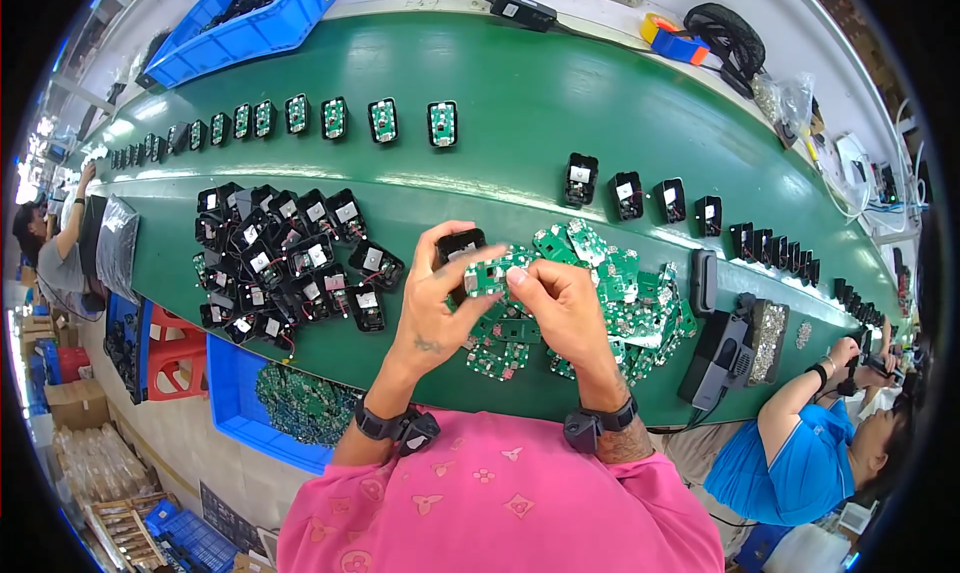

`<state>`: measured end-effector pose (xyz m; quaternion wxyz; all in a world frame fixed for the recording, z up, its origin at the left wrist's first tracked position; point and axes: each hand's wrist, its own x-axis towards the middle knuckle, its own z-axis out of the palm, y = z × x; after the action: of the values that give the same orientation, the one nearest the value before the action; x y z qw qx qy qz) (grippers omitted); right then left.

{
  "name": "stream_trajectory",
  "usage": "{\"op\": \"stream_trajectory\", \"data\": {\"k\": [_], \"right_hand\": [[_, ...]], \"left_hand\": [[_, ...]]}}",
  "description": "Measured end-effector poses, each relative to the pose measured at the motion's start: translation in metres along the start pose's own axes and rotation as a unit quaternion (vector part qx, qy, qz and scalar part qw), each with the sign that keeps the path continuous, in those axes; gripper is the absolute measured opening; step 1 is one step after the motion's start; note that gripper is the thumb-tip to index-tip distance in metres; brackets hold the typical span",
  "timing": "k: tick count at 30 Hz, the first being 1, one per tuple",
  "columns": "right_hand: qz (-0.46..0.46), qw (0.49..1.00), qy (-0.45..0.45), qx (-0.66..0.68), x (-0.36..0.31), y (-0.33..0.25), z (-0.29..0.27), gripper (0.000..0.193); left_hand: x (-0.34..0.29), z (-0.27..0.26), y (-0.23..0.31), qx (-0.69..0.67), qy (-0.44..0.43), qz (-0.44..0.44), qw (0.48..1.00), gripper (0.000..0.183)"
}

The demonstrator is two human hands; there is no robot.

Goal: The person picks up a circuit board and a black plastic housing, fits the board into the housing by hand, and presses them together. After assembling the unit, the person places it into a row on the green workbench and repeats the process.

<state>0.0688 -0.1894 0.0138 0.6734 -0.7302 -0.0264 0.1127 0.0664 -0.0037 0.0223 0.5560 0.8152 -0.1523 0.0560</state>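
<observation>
My left hand (424, 318) is closed around a small black plastic housing (460, 241), its fingers along the far and left sides. My right hand (570, 315) pinches a green circuit board (486, 278) between thumb and fingers, right against the near side of the housing; the left fingers touch the board too. Whether the board sits inside the housing cannot be made out. Under and beyond my right hand spreads a loose pile of green circuit boards (630, 318). Left of my hands lies a heap of black housings (262, 258) with wires and pale square parts inside.
Housings fitted with boards (383, 121) form a row at the far left; open housings (627, 195) form another at the right. A grey powered device (712, 358) and a tray of small parts (768, 341) stand right. A blue bin (232, 393) sits below the edge. Co-workers sit at both ends.
</observation>
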Motion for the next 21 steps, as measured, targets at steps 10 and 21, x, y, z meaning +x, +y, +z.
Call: {"op": "stream_trajectory", "data": {"k": [10,21], "right_hand": [[-0.008,0.995,0.043,-0.087,-0.001,0.000,0.007,0.036],[-0.198,0.969,0.063,-0.131,0.011,0.007,0.001,0.011]], "left_hand": [[-0.004,0.006,-0.003,-0.296,-0.026,-0.191,0.936,0.071],[0.002,0.006,0.015,-0.336,-0.034,-0.247,0.908,0.056]]}}
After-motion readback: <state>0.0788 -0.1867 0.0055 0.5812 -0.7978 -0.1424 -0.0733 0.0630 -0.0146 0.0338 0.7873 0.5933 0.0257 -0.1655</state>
